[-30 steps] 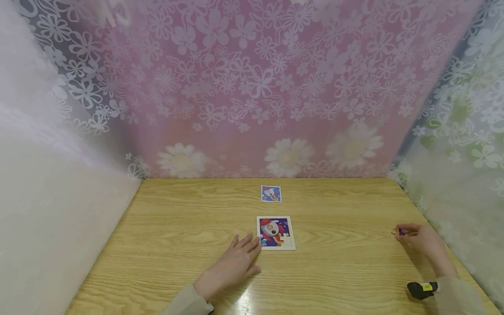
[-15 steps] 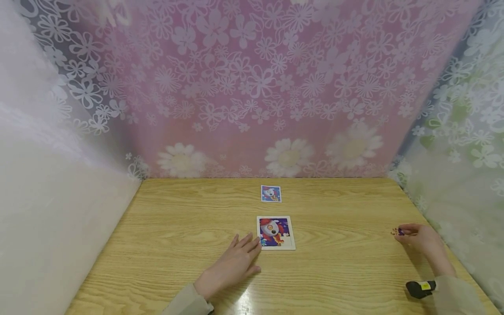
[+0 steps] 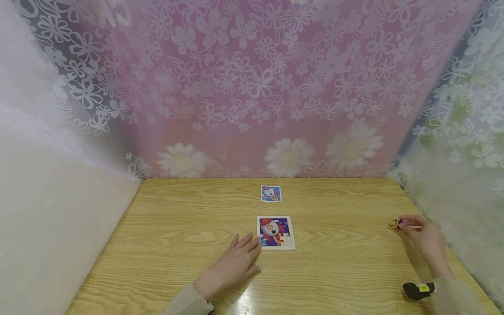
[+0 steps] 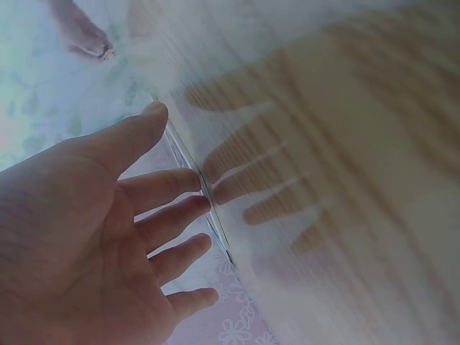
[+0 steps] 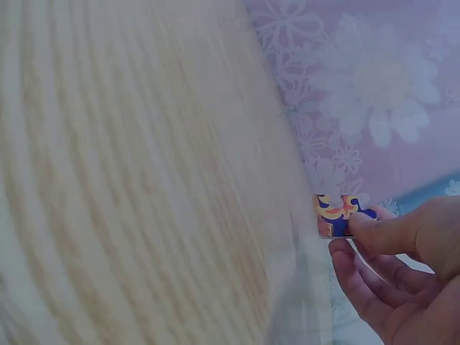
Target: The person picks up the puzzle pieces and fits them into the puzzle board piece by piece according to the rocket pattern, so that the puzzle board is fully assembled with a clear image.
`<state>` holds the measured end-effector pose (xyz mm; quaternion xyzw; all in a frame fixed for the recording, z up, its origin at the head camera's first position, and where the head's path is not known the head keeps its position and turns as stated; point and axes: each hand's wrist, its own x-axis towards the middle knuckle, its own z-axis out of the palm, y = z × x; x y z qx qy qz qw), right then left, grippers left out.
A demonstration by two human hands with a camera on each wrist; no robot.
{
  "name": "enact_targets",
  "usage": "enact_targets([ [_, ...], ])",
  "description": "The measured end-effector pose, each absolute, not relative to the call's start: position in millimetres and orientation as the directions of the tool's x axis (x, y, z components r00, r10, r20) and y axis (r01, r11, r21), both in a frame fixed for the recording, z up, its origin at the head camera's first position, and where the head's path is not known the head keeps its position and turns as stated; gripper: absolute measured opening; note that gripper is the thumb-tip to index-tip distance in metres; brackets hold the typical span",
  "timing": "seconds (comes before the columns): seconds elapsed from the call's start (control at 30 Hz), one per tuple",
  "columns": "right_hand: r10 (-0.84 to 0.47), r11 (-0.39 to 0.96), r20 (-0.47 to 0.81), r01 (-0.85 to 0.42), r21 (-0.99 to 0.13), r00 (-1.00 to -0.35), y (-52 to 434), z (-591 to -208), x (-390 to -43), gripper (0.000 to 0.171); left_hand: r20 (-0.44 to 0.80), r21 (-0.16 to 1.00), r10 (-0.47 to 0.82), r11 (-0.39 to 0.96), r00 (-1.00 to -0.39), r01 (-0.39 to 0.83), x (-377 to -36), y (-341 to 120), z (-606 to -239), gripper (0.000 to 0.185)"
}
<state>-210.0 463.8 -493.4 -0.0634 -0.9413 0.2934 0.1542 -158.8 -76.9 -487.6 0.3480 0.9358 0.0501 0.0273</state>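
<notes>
My left hand lies with straight, spread fingers, its fingertips touching the left edge of a jigsaw puzzle board. The board carries a rocket picture, with a bare patch at its lower right. In the left wrist view, the left hand meets the board's thin edge. At the table's right side, my right hand pinches an orange and purple puzzle piece between thumb and fingers. The right wrist view shows that puzzle piece close up; whether several are stacked I cannot tell.
Behind the board lies a small card with a similar rocket picture. A black device sits by the right wrist. Flowered curtains enclose the wooden table at the back and sides.
My right hand has risen slightly and shifted a little toward the far side with the puzzle piece, turning somewhat. The left hand and board have stayed still.
</notes>
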Motion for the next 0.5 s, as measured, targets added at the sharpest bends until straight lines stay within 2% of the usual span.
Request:
enact_targets([
  [0.13, 0.213, 0.792, 0.269, 0.004, -0.611, -0.939, 457, -489, -209, 0.032, -0.016, 0.110, 0.651, 0.755, -0.759, 0.646, -158, -76, -486, 0.062],
  [0.27, 0.199, 0.690, 0.234, -0.033, -0.723, -0.952, 451, -485, -212, 0.036, -0.011, 0.112, 0.650, 0.756, -0.760, 0.645, -157, -74, -484, 0.063],
  [0.33, 0.181, 0.628, 0.223, -0.062, -0.776, -0.958, 447, -483, -213, 0.034, -0.011, 0.112, 0.650, 0.756, -0.760, 0.645, -157, -74, -484, 0.063],
  [0.5, 0.147, 0.570, 0.221, -0.100, -0.816, -0.964, 436, -476, -217, 0.029, -0.011, 0.116, 0.650, 0.756, -0.760, 0.645, -158, -74, -484, 0.063],
])
